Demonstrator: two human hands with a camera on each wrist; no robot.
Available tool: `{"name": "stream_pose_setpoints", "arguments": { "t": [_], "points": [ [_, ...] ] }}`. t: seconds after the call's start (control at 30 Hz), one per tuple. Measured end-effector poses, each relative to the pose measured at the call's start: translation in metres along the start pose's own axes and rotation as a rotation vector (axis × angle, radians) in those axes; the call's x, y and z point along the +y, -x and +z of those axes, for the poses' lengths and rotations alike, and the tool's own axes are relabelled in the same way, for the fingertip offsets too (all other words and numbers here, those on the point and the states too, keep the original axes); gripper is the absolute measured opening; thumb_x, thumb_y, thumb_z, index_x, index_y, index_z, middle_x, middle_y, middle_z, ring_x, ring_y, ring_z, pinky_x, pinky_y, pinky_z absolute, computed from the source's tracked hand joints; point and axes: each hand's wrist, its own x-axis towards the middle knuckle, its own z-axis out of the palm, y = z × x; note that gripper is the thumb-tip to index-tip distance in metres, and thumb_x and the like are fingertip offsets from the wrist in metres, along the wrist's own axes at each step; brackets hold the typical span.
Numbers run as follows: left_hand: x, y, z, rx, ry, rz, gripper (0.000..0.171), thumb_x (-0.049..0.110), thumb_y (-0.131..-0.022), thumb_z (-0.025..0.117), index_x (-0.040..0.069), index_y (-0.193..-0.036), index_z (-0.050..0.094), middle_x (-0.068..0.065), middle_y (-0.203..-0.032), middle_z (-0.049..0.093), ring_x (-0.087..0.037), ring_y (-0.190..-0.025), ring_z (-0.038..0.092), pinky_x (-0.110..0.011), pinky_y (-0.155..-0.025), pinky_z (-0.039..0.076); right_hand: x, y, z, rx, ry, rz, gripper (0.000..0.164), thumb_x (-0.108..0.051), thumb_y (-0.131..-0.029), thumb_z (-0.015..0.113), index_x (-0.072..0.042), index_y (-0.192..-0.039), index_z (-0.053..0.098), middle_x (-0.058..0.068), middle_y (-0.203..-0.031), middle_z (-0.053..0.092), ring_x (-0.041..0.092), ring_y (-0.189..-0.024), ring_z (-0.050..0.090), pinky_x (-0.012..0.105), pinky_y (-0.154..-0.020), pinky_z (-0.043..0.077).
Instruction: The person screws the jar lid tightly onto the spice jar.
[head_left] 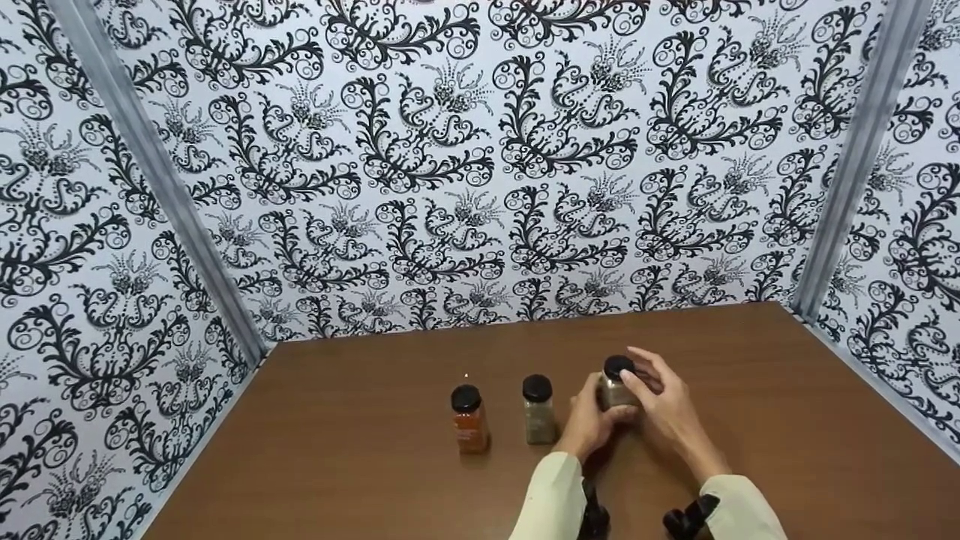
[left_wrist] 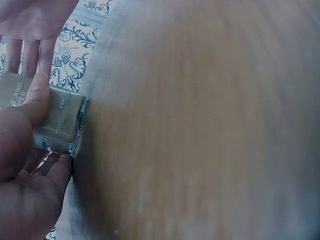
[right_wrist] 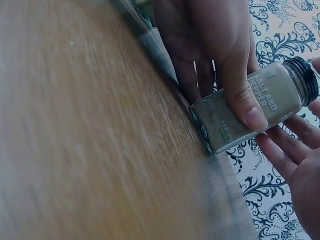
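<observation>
A clear square jar of greyish seasoning [head_left: 616,394] with a black screw lid [head_left: 619,365] is between my hands at the right of the table. White print on its side reads "SALT AND PEPPER" in the right wrist view. My left hand [head_left: 589,426] grips the jar's body [right_wrist: 220,127], thumb across the label and fingers behind. From the right, my right hand [head_left: 670,405] has thumb and fingers around the black lid [right_wrist: 303,80]. In the right wrist view, its fingertips are partly cut off at the frame edge.
Left of my hands, a jar of greenish-grey seasoning [head_left: 539,421] stands upright with a black lid. Further left stands a jar of orange seasoning [head_left: 469,432], also black-lidded. The brown wooden table [head_left: 360,405] meets patterned black-and-white walls [head_left: 450,187] at the back and sides.
</observation>
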Motion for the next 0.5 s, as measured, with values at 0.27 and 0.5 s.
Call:
{"name": "stream_pose_setpoints", "arguments": {
  "t": [0.27,0.5],
  "points": [
    [0.0005,-0.0009,0.0,0.0,-0.002,-0.004,0.051,0.03,-0.082,0.082,0.025,-0.126,0.058,-0.002,-0.112,0.072,-0.012,-0.093,0.066,-0.028,-0.081,0.053,-0.0023,0.0,-0.0009,-0.001,0.042,-0.003,0.034,-0.017,-0.098,0.065,-0.009,-0.131,0.064,0.014,-0.128,0.068,-0.004,-0.106,0.06,0.007,-0.09,0.046],
    [-0.001,-0.0003,0.0003,-0.002,-0.015,-0.012,0.051,0.031,-0.081,0.082,0.025,-0.127,0.058,0.0,-0.115,0.071,-0.014,-0.098,0.066,-0.029,-0.085,0.053,-0.002,0.0,0.0003,-0.009,0.036,0.019,0.036,-0.02,-0.097,0.066,-0.008,-0.131,0.061,0.015,-0.128,0.068,0.004,-0.11,0.063,0.011,-0.091,0.048]
  ]
}}
